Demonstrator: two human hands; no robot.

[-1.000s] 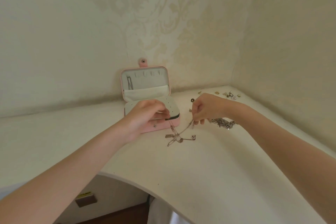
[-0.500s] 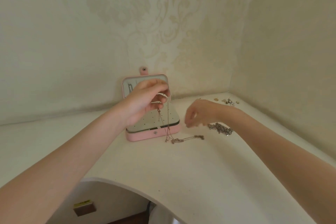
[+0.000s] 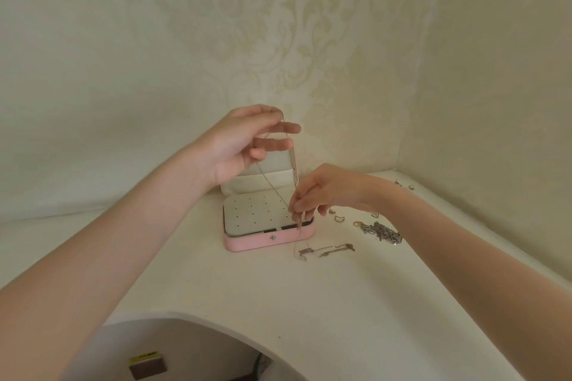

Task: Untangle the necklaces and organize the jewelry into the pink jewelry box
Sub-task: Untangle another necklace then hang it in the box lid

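Left hand (image 3: 244, 145) is hovering above the pink jewelry box (image 3: 268, 240), fingers spread w/ a thin necklace chain (image 3: 272, 184) draped over them, strands hanging down toward the box. Right hand (image 3: 322, 192) is sitting lower, just over the box's right front corner, fingertips pinching the hanging strands together. Chain's lower end is trailing off the box edge onto the white desk (image 3: 309, 303), where its pendant bits (image 3: 326, 250) are lying just in front of the box's right corner. Box is standing open near the wall, lid up, a white panel w/ small holes facing up inside. A bunched silver chain (image 3: 382, 232) is lying right of the box, near the right forearm. A few small rings (image 3: 339, 219) are resting btwn box & that pile. More tiny pieces (image 3: 404, 185) are sitting back in the corner, too small to tell.
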